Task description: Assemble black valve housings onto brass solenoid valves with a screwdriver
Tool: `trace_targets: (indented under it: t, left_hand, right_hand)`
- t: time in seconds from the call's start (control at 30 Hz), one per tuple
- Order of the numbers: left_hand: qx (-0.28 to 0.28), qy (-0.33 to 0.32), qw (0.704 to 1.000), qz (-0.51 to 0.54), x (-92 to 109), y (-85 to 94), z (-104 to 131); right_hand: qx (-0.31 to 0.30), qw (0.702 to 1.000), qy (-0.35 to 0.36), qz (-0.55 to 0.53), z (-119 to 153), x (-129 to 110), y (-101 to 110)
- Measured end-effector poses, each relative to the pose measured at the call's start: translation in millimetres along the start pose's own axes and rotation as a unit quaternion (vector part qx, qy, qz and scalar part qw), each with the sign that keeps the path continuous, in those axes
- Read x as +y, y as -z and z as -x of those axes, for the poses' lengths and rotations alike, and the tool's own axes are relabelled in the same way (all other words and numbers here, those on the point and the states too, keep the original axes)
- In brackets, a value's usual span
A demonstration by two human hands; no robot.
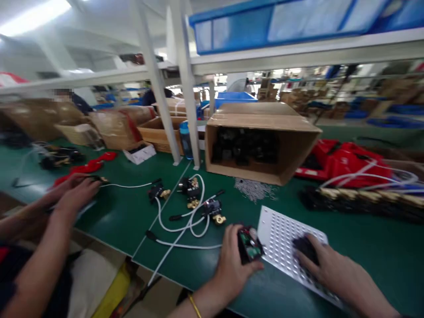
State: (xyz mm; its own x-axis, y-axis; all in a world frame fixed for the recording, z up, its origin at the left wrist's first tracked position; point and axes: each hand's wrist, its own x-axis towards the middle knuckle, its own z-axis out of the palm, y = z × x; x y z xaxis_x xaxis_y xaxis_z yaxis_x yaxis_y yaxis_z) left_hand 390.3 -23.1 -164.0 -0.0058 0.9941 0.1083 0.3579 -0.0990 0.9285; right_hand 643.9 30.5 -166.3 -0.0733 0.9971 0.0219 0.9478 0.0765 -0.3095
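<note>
The left hand (232,260) is closed around one boxy black housing (249,247), its open face showing green and red parts inside, held above the smooth green bench (205,274) beside the near left edge of the metal plate (281,247). Well apart from it, the right hand (334,265) is clamped on one dark lump-shaped piece (306,249) (too blurred to make out its details) over that same plate, a flat silvery sheet with rows of round bumps or holes. Farther left lie three black units with yellow brass fittings (190,192), among white, smooth, looping cables (195,225) with black ends. Behind the plate is a loose pile of small grey metal pieces (253,190), too many to count, near one brown cardboard box (258,141) that opens toward the front and holds jumbled black parts. To the right, a row of brass-topped black units (367,203) stretches before glossy red bins (351,163). One translucent blue bottle (186,140) stands between two pale posts (187,88). At far left, a co-worker's two hands (77,190) hold a small part.
</note>
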Motion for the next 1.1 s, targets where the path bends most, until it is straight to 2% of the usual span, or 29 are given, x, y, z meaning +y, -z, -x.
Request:
trace_targets:
  t: [0.03,0.07,0.1,0.13,0.17,0.2,0.23,0.27,0.3,0.33,0.4,0.43,0.5,0.57,0.63,0.67,0.73,0.83,0.97,1.03,1.1]
  left_hand:
    - [0.003,0.013,1.0,0.014,-3,-10.3,3]
    - [0.001,0.019,0.999,0.025,-5,-13.9,4]
    - [-0.002,0.02,0.999,0.026,-6,-13.3,2]
    - [-0.006,0.012,1.0,0.013,-4,-10.6,0]
    - [-0.014,-0.002,1.0,-0.014,-2,-7.8,-2]
    - [-0.022,-0.02,0.998,-0.053,2,-5.9,-4]
    - [-0.03,-0.039,0.994,-0.098,6,-5.7,-4]
    - [-0.041,-0.055,0.988,-0.141,10,-7.2,-3]
    - [-0.05,-0.067,0.98,-0.179,14,-10.1,-2]
    - [-0.057,-0.075,0.974,-0.208,17,-14.0,0]
    - [-0.062,-0.077,0.965,-0.244,19,-21.9,2]
    - [-0.062,-0.075,0.962,-0.254,18,-25.1,3]
    - [-0.064,-0.067,0.96,-0.264,15,-29.0,2]
    - [-0.065,-0.063,0.96,-0.265,12,-30.0,1]
    - [-0.064,-0.06,0.963,-0.254,8,-29.5,-2]
    - [-0.064,-0.058,0.966,-0.244,7,-29.2,-3]
    - [-0.062,-0.051,0.972,-0.223,5,-28.9,-5]
    - [-0.05,-0.044,0.979,-0.192,5,-29.6,-6]
    - [-0.022,-0.047,0.988,-0.148,5,-29.1,-4]
    - [-0.022,-0.055,0.992,-0.113,3,-25.4,-3]
    - [-0.016,-0.055,0.996,-0.075,-2,-17.9,-2]
  right_hand:
    - [-0.017,0.995,-0.011,-0.101,8,-1,8]
    - [-0.037,0.973,-0.027,-0.227,13,-8,14]
    - [-0.067,0.928,-0.067,-0.359,16,-18,18]
    - [-0.082,0.866,-0.124,-0.478,17,-29,20]
    - [-0.124,0.792,-0.157,-0.576,18,-41,19]
    - [-0.147,0.726,-0.178,-0.647,19,-51,16]
    - [-0.158,0.676,-0.192,-0.694,19,-59,12]
    - [-0.167,0.641,-0.2,-0.722,20,-65,6]
    - [-0.165,0.624,-0.207,-0.735,20,-68,0]
    - [-0.161,0.62,-0.214,-0.738,20,-69,-5]
    - [-0.156,0.635,-0.215,-0.725,20,-69,-15]
    - [-0.157,0.654,-0.207,-0.711,19,-68,-17]
    - [-0.161,0.712,-0.171,-0.662,18,-68,-18]
    - [-0.164,0.787,-0.095,-0.588,18,-69,-12]
    - [-0.153,0.855,0.012,-0.495,19,-73,-5]
    - [-0.144,0.882,0.06,-0.445,20,-75,-3]
    - [-0.129,0.916,0.121,-0.36,21,-79,0]
    - [-0.109,0.942,0.132,-0.288,23,-88,-3]
    - [-0.098,0.966,0.094,-0.222,24,-99,-5]
    - [-0.099,0.963,0.088,-0.233,25,-103,-3]
    - [-0.107,0.942,0.088,-0.307,27,-104,-2]
